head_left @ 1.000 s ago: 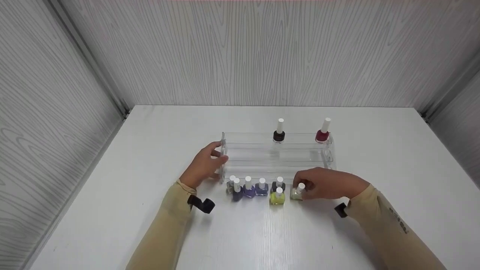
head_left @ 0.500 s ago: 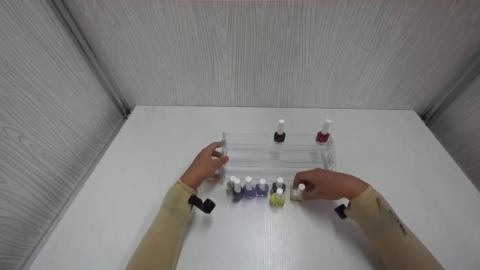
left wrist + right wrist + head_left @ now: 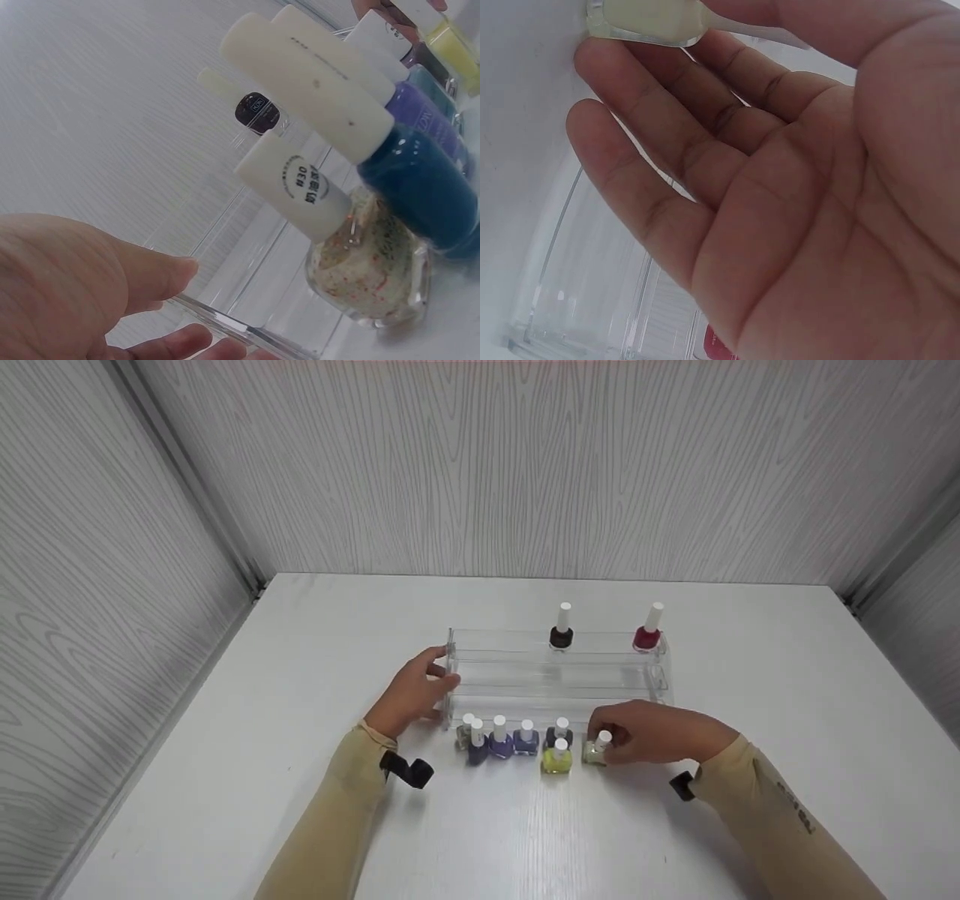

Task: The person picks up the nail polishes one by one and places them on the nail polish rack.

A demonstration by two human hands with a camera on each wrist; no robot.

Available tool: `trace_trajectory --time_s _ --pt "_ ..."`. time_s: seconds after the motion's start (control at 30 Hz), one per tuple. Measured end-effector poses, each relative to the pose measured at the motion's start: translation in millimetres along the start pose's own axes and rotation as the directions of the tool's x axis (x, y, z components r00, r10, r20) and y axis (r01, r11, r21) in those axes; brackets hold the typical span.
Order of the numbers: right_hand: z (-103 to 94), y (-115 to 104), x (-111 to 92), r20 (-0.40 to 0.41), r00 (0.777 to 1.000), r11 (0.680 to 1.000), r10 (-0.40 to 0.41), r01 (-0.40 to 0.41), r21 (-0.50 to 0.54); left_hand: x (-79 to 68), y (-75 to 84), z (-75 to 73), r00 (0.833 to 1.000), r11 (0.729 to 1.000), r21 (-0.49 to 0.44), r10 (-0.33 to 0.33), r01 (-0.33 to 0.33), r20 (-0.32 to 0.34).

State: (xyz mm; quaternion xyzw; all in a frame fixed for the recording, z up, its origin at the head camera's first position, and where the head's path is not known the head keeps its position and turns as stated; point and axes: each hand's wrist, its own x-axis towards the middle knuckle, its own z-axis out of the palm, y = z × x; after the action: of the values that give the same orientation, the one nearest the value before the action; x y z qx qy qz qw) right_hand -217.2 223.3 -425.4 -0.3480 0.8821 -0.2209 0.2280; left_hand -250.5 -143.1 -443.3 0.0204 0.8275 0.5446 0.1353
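A clear stepped display rack [image 3: 551, 675] stands on the white table. My left hand [image 3: 411, 690] grips its left end, thumb on the near side, as the left wrist view [image 3: 176, 274] also shows. At the rack's front right, my right hand [image 3: 652, 731] pinches a pale cream nail polish bottle [image 3: 594, 751], which stands at table level. The right wrist view shows that pale bottle [image 3: 649, 19] between thumb and fingers. Left of it are a yellow bottle [image 3: 556, 763], a dark grey one [image 3: 556, 738], purple ones [image 3: 500, 746], a dark blue one [image 3: 420, 187] and a speckled one [image 3: 367, 262].
On the rack's top tier stand a dark nail polish bottle [image 3: 561, 638] and a red one [image 3: 646, 638], the latter near the right end. White wood-grain panels [image 3: 480, 472] rise behind the table [image 3: 480, 840] and at both sides.
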Motion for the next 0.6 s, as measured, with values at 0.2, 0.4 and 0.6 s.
trace_trajectory --time_s 0.2,0.4,0.6 --pt "-1.4 -1.6 -1.1 -0.010 1.000 1.000 -0.017 0.017 0.000 -0.6 1.1 0.3 1.000 1.000 0.007 -0.008 0.008 -0.010" --pt "-1.4 -4.3 -0.7 -0.010 1.000 1.000 -0.012 0.012 0.019 -1.1 1.6 -0.7 1.000 1.000 0.006 -0.021 0.021 -0.009" --pt "-1.6 -5.1 -0.4 -0.016 1.000 1.000 -0.012 0.012 0.013 -1.0 1.5 -0.2 1.000 1.000 -0.006 -0.014 0.014 0.000"
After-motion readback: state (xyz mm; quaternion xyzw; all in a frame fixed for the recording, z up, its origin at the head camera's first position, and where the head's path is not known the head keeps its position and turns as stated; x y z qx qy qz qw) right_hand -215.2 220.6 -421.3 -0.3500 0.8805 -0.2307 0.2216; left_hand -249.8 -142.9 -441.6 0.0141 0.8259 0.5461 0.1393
